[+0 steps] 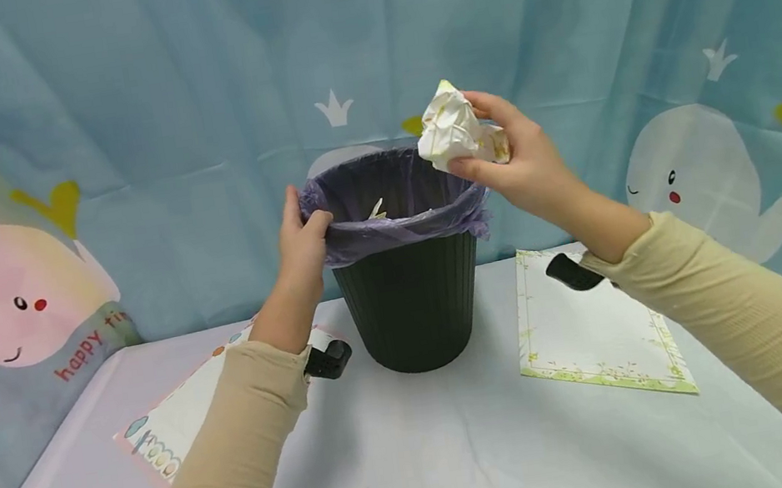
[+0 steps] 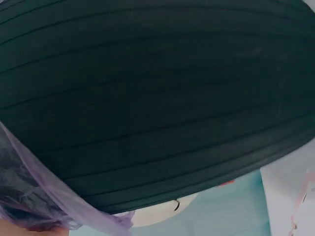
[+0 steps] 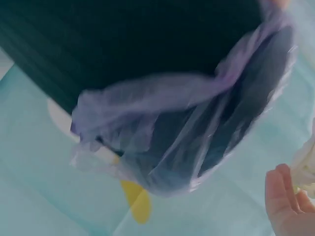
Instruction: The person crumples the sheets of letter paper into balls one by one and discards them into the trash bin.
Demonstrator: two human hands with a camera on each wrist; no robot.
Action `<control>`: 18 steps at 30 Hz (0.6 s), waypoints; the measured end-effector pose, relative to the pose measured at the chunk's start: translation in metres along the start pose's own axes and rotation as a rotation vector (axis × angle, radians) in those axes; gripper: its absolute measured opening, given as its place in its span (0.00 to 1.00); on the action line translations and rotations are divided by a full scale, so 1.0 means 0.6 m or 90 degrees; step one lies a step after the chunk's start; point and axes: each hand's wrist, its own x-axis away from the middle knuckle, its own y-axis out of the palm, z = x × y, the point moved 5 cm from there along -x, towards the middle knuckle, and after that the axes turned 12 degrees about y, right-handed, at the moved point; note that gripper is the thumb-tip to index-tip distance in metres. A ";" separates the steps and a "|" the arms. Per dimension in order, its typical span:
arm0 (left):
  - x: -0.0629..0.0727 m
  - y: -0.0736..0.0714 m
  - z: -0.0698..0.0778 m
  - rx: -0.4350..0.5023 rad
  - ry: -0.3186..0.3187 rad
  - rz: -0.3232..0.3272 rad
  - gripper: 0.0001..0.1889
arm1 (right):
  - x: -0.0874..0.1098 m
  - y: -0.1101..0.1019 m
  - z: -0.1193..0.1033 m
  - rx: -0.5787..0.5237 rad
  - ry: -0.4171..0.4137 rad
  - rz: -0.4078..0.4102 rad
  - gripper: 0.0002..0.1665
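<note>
A dark ribbed trash can (image 1: pixel 412 308) stands upright on the white-covered table, with a purple bag (image 1: pixel 411 228) folded over its rim. My left hand (image 1: pixel 301 240) grips the rim at the left through the bag, thumb toward the near side. Above the right part of the rim, my right hand (image 1: pixel 526 160) holds a crumpled ball of white paper (image 1: pixel 451 129) between thumb and fingers. Bits of paper (image 1: pixel 377 211) show inside the can. In the right wrist view, the paper ball (image 3: pixel 305 169) is partly cut off at the edge.
A sheet of paper with a green border (image 1: pixel 594 332) lies on the table (image 1: pixel 423 458) right of the can. Another decorated sheet (image 1: pixel 188 409) is at the left, partly under my left forearm. Behind hangs a blue curtain (image 1: pixel 187 97) with whale prints.
</note>
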 end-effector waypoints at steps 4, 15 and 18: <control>-0.003 -0.002 -0.006 0.035 0.013 0.026 0.38 | -0.052 0.009 0.013 0.078 0.058 -0.006 0.42; 0.001 0.014 -0.007 0.050 0.033 0.035 0.37 | -0.105 0.022 0.043 0.177 0.169 -0.023 0.41; 0.002 0.017 -0.008 0.043 0.036 0.032 0.37 | -0.094 0.010 0.046 0.160 0.156 -0.007 0.38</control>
